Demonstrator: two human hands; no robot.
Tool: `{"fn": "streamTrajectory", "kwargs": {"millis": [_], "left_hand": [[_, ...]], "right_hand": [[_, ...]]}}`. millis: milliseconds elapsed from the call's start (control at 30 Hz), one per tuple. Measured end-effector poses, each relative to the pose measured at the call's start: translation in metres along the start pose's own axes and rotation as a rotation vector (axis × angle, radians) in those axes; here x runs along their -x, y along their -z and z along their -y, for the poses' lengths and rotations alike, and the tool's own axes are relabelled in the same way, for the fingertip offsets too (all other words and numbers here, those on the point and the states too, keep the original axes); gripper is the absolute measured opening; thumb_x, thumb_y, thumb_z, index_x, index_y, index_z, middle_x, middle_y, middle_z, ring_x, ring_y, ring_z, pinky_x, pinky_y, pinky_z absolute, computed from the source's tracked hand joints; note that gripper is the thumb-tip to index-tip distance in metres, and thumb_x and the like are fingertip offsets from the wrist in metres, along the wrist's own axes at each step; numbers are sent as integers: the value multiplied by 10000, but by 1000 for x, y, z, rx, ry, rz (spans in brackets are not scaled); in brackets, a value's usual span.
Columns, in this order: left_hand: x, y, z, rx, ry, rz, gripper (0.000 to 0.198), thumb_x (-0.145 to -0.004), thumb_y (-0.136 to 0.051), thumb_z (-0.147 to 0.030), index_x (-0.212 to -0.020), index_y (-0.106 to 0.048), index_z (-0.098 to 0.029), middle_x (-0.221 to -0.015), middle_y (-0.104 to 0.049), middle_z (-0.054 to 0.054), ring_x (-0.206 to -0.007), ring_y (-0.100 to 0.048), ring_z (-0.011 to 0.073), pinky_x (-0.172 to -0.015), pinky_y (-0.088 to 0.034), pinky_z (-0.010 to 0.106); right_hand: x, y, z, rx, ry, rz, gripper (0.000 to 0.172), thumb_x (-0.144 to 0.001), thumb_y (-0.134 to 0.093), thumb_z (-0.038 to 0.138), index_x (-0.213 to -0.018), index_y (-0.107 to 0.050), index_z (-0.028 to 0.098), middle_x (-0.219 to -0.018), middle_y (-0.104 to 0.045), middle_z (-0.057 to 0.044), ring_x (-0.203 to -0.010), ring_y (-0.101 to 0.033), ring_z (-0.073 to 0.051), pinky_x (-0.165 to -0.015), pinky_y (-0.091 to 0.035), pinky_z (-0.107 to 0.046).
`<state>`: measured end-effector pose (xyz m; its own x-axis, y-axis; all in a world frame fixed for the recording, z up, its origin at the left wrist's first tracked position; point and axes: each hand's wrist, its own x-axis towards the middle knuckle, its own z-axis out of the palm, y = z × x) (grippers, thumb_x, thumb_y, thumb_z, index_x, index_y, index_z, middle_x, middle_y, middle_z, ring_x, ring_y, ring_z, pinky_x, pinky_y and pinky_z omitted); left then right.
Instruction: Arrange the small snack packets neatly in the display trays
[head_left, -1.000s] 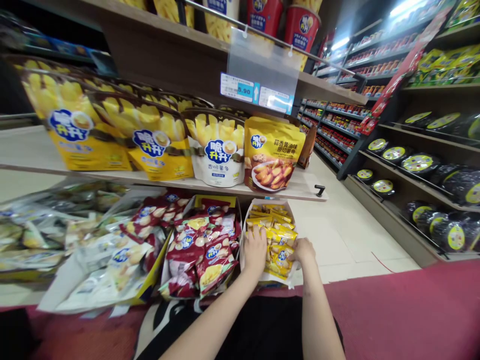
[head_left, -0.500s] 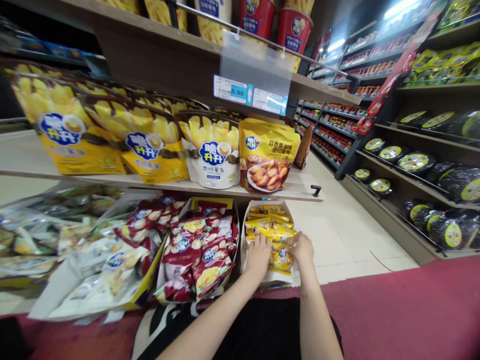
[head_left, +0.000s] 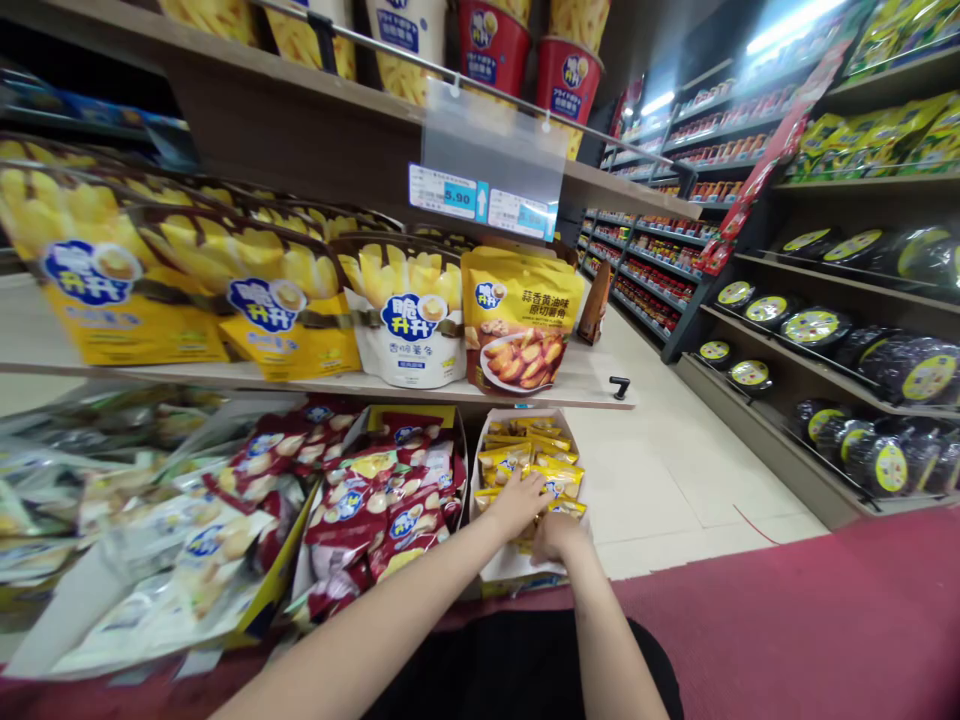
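Yellow snack packets (head_left: 559, 477): lying close together inside the open white carton (head_left: 511, 569), partly covered by both hands.
Left hand (head_left: 520, 500): laid over the packets near the middle of the carton, fingers slightly spread.
Right hand (head_left: 560, 537): dipping into the carton's near end, just beside the left hand, fingers curled downward; cannot tell whether pinching a packet.
Maroon snack bags (head_left: 349, 505): heaped in a box just left of the carton, partly behind the left forearm (head_left: 420, 590).
White snack bags (head_left: 199, 560): lying farther left, in another open box.
Lower shelf (head_left: 589, 388): bearing a yellow potato-wedge pouch (head_left: 521, 325) and a white fries pouch (head_left: 411, 325), both upright, side by side.
Price tags (head_left: 448, 193): hanging above these pouches.
Red fries tubs (head_left: 568, 82): standing on the upper shelf (head_left: 630, 188).
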<state>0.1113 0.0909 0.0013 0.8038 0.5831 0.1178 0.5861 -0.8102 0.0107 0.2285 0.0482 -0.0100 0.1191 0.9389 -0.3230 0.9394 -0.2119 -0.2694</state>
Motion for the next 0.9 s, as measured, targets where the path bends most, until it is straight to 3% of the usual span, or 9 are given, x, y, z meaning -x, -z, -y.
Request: {"fn": "streamTrajectory", "kwargs": {"millis": [100,267,433,467,533,600,700,767,900], "left_hand": [[0,-2,9,2,3,27,528,-665,-757,-90,-1151,-605,-233,-1343,-555,125,-1258,-486,304,-1081,-289,513],[-8,-5,5,23,59,28,403,-711,-695,-76,-1086,-631,-210,-1280,-592,146,-1234,-499,313,-1066,-283,532],[-5,8,22,116,95,3,888,-497,-881,-207,-1301,-505,-237,-1313,-576,122,-1240,-484,317,-1032,-355,454],[-3,11,29,143,127,-17,846,-552,-865,-276,-1312,-496,-243,-1307,-583,111,-1227,-497,302,-1016,-374,431],[0,16,43,191,206,-48,544,-763,-715,-365,-1264,-541,-246,-1256,-623,88,-1167,-551,256,-972,-411,378],[3,18,55,220,272,-44,279,-903,-534,-332,-1159,-616,-256,-1171,-675,58,-1077,-612,206,-911,-445,317],[5,20,65,228,341,-6,209,-918,-498,-295,-1021,-679,-278,-1050,-719,32,-982,-658,184,-821,-472,268],[7,21,69,201,396,10,203,-907,-505,-291,-986,-688,-254,-998,-724,66,-952,-670,211,-812,-482,296],[12,23,74,125,517,38,231,-893,-474,-221,-962,-681,-145,-924,-706,181,-902,-684,300,-793,-496,409]], "right_hand": [[-2,5,-13,-62,-19,142,216,-455,-830,110,-552,-681,234,-571,-683,2,-650,-701,-229,-637,-546,-290],[-1,5,-18,-149,-44,185,142,-598,-742,113,-531,-650,200,-455,-616,18,-452,-620,-166,-484,-497,-249],[2,8,-14,-142,31,101,177,-651,-772,233,-532,-644,203,-516,-656,7,-545,-662,-162,-557,-503,-225],[2,9,-12,-126,40,75,217,-666,-775,297,-526,-639,203,-533,-666,-8,-587,-677,-174,-595,-511,-234],[1,9,-6,-79,36,16,280,-664,-782,408,-540,-645,198,-583,-691,-53,-695,-704,-223,-693,-522,-280],[0,7,3,-28,0,-42,313,-620,-805,470,-639,-686,181,-691,-725,-110,-829,-709,-287,-779,-514,-340],[0,2,13,16,-61,-111,503,-565,-829,523,-883,-713,151,-938,-734,-183,-985,-678,-336,-824,-498,-381],[1,0,17,23,-74,-149,589,-575,-817,556,-974,-698,140,-1030,-714,-206,-1017,-667,-333,-822,-494,-372],[2,1,18,5,-24,-207,556,-667,-753,590,-978,-694,133,-1013,-715,-209,-995,-673,-324,-817,-482,-361]]}}
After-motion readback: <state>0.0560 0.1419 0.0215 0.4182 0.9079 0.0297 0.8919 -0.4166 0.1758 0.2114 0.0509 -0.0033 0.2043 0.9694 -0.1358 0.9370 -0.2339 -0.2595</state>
